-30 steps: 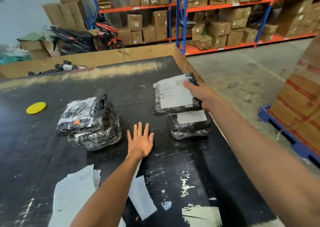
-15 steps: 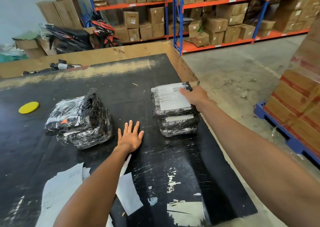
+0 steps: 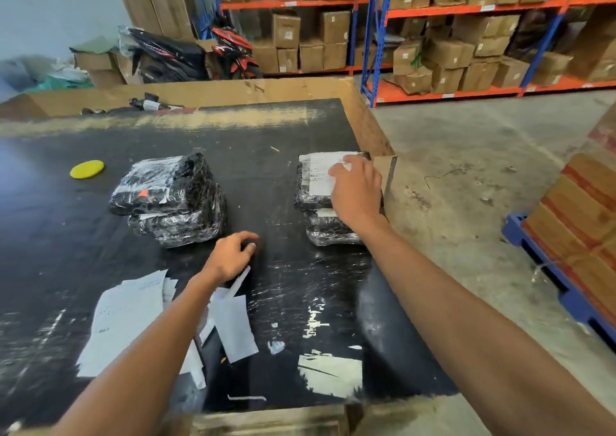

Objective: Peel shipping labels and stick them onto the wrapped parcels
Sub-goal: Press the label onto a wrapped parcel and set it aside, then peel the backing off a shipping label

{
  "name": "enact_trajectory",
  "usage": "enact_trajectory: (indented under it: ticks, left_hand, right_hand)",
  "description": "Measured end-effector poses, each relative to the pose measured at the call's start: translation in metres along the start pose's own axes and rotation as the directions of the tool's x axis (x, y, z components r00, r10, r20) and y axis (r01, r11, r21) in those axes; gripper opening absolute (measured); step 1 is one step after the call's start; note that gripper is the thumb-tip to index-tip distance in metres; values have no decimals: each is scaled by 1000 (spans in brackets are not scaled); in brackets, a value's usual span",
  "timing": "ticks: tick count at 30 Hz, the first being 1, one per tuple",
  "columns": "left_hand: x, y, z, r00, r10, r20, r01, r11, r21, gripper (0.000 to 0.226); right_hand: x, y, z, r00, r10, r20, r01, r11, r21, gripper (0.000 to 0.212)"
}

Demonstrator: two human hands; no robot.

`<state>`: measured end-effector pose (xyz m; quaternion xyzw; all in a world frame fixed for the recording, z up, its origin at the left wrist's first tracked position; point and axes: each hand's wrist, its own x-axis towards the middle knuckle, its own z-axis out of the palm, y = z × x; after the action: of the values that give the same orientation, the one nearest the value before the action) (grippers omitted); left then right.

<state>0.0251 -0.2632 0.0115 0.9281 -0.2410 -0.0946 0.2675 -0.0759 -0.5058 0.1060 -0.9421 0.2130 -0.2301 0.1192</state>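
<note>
Two black parcels in clear wrap are stacked at the right edge of the black table (image 3: 100, 242). The upper parcel (image 3: 308, 197) carries a white shipping label (image 3: 318, 174), and the lower parcel (image 3: 330, 232) shows a white label edge. My right hand (image 3: 356, 192) lies on the upper parcel with its fingers over the label. On the table between the stacks rests my left hand (image 3: 230, 255), its fingers loosely curled and holding nothing. A second stack of wrapped parcels (image 3: 173, 202) stands to the left. Label sheets and backing papers (image 3: 126, 315) lie near me under my left forearm.
A yellow disc (image 3: 86, 169) lies far left on the table. A cardboard wall (image 3: 200, 92) lines the table's back and right edge. On the floor to the right stands a blue pallet (image 3: 536, 249) stacked with cartons. Behind are shelves of boxes (image 3: 450, 55) and a motorbike (image 3: 233, 52).
My right hand set the labelled parcel on the lower one, then moved from its edge onto the label. My left hand's fingers went from flat and spread to curled.
</note>
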Motion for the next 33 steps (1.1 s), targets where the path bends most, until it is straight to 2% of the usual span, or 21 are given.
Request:
enact_trajectory:
  ticks: [4,6,8,10,14,17,19,21,23,25,29,33]
  left_hand:
    - [-31,-12,-19,987,5,-163,-20,996,-90,19]
    - [-45,-29,-34,978,-5,-208,-19,994,-111,19]
    - [-58,-56,-52,967,-32,-254,2,993,-116,19]
    - [-72,-87,-69,958,-73,-277,32,989,-148,22]
    - [-101,-156,-96,944,-115,-309,63,983,-173,31]
    - [-112,-198,-103,972,-140,-189,112,982,-151,35]
    - [-114,-217,-99,991,-86,-103,81,995,-52,55]
    - [-114,-225,-90,995,-64,-83,71,994,81,55]
    - [-112,-226,-81,990,-39,-133,64,981,183,50]
    - [-114,-229,-76,986,-35,-164,71,974,216,50]
    - [-111,-234,-73,982,-38,-187,81,970,228,52]
    - [-111,-232,-73,985,-39,-167,86,955,284,53]
  right_hand:
    - [-36,-46,24,984,-160,-79,172,967,186,24]
    - [-56,-73,40,964,-250,-86,263,941,215,20]
    - [-70,-97,61,949,-316,2,306,921,239,19]
    - [-79,-122,82,921,-358,155,298,902,312,21]
    - [-93,-180,110,826,-363,432,120,862,493,24]
    - [-98,-219,130,738,-298,605,-5,894,447,38]
    - [-102,-239,146,717,-234,657,-47,924,380,55]
    - [-105,-252,159,711,-134,691,-144,933,329,61]
    - [-105,-257,170,717,-22,697,-276,909,312,54]
    - [-105,-258,177,702,60,709,-378,876,299,46]
    - [-103,-253,176,677,123,726,-479,822,307,31]
    - [-104,-251,177,695,144,704,-529,766,366,16]
